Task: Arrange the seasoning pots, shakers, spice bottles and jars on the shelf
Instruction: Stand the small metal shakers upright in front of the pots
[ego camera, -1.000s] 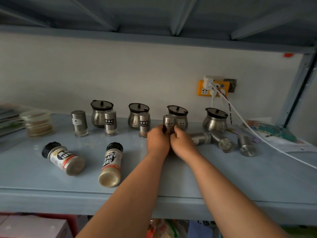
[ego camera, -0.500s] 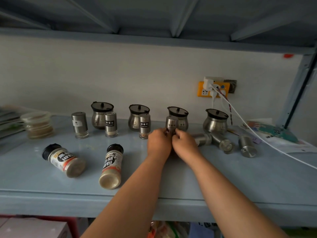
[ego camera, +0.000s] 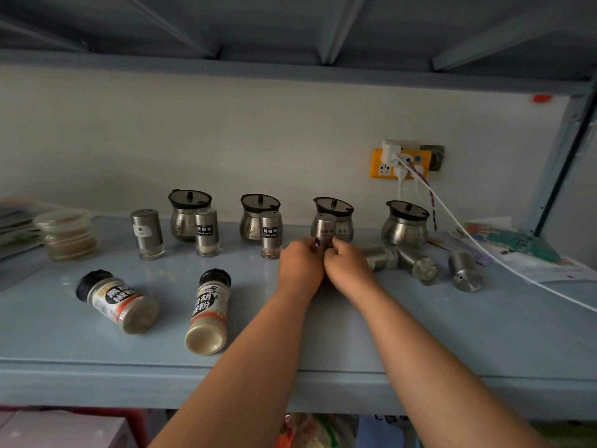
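Note:
On the blue shelf (ego camera: 371, 334), several steel seasoning pots with black lids line the back wall; the third pot (ego camera: 339, 218) stands behind a steel shaker (ego camera: 324, 227). My left hand (ego camera: 300, 266) and my right hand (ego camera: 347, 268) both grip that upright shaker at its base. Three shakers stand at the left (ego camera: 147, 232) (ego camera: 206, 231) (ego camera: 270, 232). Three more steel shakers lie on their sides at the right (ego camera: 381, 258) (ego camera: 420, 266) (ego camera: 465, 270). Two spice bottles with black caps lie on their sides near the front left (ego camera: 119, 300) (ego camera: 208, 312).
A stack of round clear lidded dishes (ego camera: 68, 234) sits at the far left beside flat papers. A yellow wall socket (ego camera: 400, 163) with plugs feeds a white cable (ego camera: 504, 253) that runs across the right of the shelf over printed papers (ego camera: 523, 250).
Both hands have carried the shaker a little farther back toward the third pot. Nothing else on the shelf has moved.

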The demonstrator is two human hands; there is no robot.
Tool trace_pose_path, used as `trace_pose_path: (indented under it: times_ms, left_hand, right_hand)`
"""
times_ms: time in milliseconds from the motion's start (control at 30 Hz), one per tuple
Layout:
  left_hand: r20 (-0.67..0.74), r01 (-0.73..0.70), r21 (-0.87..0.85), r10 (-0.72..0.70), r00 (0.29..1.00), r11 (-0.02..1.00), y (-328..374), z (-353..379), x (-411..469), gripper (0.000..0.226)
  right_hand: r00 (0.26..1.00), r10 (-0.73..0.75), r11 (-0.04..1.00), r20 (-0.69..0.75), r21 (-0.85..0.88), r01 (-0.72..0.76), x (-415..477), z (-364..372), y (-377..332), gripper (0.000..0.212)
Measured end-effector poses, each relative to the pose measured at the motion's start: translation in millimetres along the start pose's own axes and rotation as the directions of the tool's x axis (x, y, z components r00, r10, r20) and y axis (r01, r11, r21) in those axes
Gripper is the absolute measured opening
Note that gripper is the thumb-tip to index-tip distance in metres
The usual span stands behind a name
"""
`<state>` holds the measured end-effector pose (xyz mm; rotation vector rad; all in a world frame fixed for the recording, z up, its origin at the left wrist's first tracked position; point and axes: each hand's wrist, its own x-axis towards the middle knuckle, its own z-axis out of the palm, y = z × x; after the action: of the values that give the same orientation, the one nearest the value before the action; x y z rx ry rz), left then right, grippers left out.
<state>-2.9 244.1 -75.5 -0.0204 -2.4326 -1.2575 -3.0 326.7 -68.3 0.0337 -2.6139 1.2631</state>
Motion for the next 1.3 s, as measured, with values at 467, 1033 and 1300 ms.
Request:
trace_pose_path:
  times_ms: [467,1033,1300]
  left_hand:
    - [-0.072,-0.049,-0.016,0.048,0.996,0.999,1.8,-3.2,-6.0,0.025]
    - [0.120,-0.377,0.291,0.357,0.926,0.879,45.1,25.6,-18.5,0.044]
    - [0.246,-0.443,0.517,0.368,0.897,0.732,31.8,39.0,-8.7,0.052]
  right_hand:
    - [0.991,-0.075,0.995,-0.106,0.057,0.082,-11.1,-3.9,-0.5,0.037]
    - [0.882,-0.434,0.828,-0.181,-0.466,0.312,1.1,-84.9,67.6,0.055]
    - [0.924,-0.383,0.719,0.003,-0.626,0.301,9.0,-79.7,77.0,0.054]
